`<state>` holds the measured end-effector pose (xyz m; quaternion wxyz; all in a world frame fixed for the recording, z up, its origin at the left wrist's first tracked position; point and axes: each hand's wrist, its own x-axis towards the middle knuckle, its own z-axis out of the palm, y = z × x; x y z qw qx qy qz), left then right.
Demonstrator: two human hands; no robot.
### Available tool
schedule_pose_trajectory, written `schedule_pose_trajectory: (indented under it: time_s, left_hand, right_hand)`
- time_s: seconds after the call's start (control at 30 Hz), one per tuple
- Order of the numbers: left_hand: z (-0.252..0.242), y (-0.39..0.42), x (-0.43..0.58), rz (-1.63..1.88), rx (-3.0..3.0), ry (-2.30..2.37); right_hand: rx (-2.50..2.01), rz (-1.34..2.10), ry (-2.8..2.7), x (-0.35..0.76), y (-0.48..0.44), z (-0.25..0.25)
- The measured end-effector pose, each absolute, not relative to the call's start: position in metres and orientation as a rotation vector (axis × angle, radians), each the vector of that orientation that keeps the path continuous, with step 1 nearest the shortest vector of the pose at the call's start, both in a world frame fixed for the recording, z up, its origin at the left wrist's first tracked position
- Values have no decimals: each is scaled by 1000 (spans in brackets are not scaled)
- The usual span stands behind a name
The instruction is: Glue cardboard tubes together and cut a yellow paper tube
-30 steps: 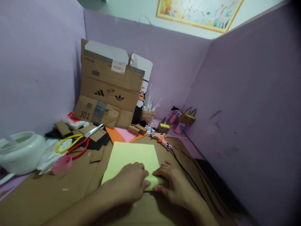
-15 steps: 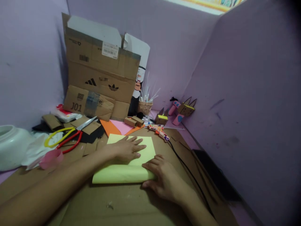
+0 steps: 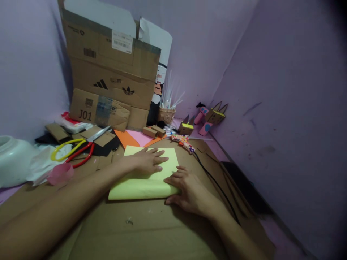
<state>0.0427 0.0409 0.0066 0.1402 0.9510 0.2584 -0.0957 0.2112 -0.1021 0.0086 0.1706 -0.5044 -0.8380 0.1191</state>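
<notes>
A sheet of yellow paper (image 3: 141, 190) lies on the brown cardboard, its near part folded over in a rounded curl that is not creased flat. My left hand (image 3: 148, 161) rests flat on the far part of the sheet, fingers spread. At the right end of the curl, my right hand (image 3: 189, 189) grips the paper, thumb at the near edge and fingers over the top. Just beyond the sheet is a glue gun (image 3: 184, 142) with a colourful pattern, its black cord running past my right hand.
Scissors (image 3: 81, 148) with yellow and red handles lie at left, near a pink ring (image 3: 60, 174) and a white jar (image 3: 13, 162). Orange paper (image 3: 121, 138) and small cardboard pieces (image 3: 154, 131) lie behind. A flattened cardboard box (image 3: 111, 68) leans on the wall beside a basket (image 3: 166, 115).
The view has tilted down slightly, so everything sits higher in the picture. Both hands keep about the same place on the yellow paper, and its curl looks the same.
</notes>
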Motion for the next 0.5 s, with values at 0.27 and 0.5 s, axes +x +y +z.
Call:
schedule_pose_trajectory:
  time_s: [0.27, 0.5]
  left_hand:
    - [9, 38, 43, -281, 2742, 759]
    - [26, 41, 41, -284, 2742, 731]
  right_hand:
    - [-1427, 368, -2376, 210, -102, 10]
    - [-1467, 363, -2258, 211, -104, 5]
